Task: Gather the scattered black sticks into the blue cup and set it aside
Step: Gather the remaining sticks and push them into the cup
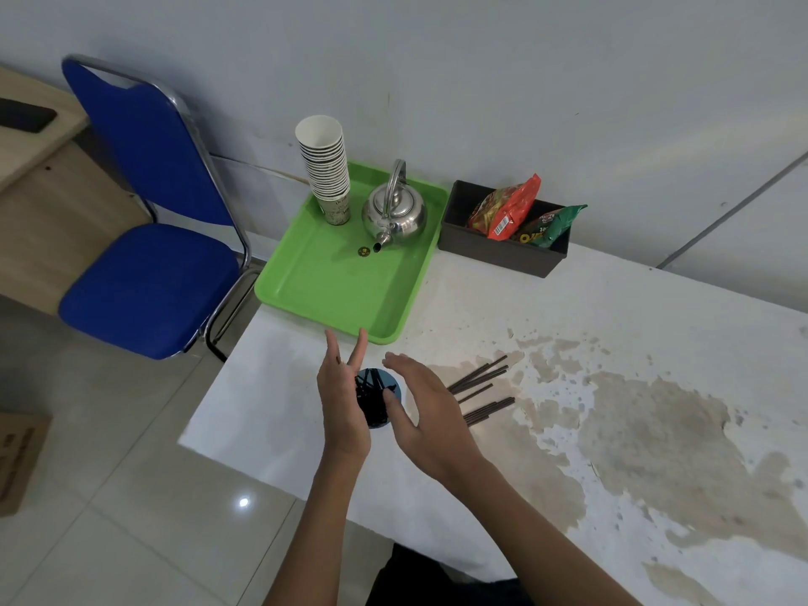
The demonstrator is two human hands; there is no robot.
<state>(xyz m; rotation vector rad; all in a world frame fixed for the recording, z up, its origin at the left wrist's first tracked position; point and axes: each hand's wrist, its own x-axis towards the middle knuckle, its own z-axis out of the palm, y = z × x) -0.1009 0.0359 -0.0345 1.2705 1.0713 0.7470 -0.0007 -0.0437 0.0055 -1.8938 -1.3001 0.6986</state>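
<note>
The blue cup [390, 381] stands on the white table between my two hands, filled with several black sticks [370, 398]. My left hand [343, 402] is at the cup's left side, fingers spread and pointing up; whether the palm touches the cup is hidden. My right hand [426, 415] hovers over the cup's right side, fingers apart, thumb near the rim, holding nothing. Several more black sticks [481, 389] lie loose on the table just right of my right hand.
A green tray [323, 295] behind the cup carries stacked paper cups [325, 168] and a metal kettle [393, 212]. A dark box [498, 251] of snack packets sits by the wall. A blue chair [148, 238] stands left of the table. Brown stains [647, 430] cover the table's right part.
</note>
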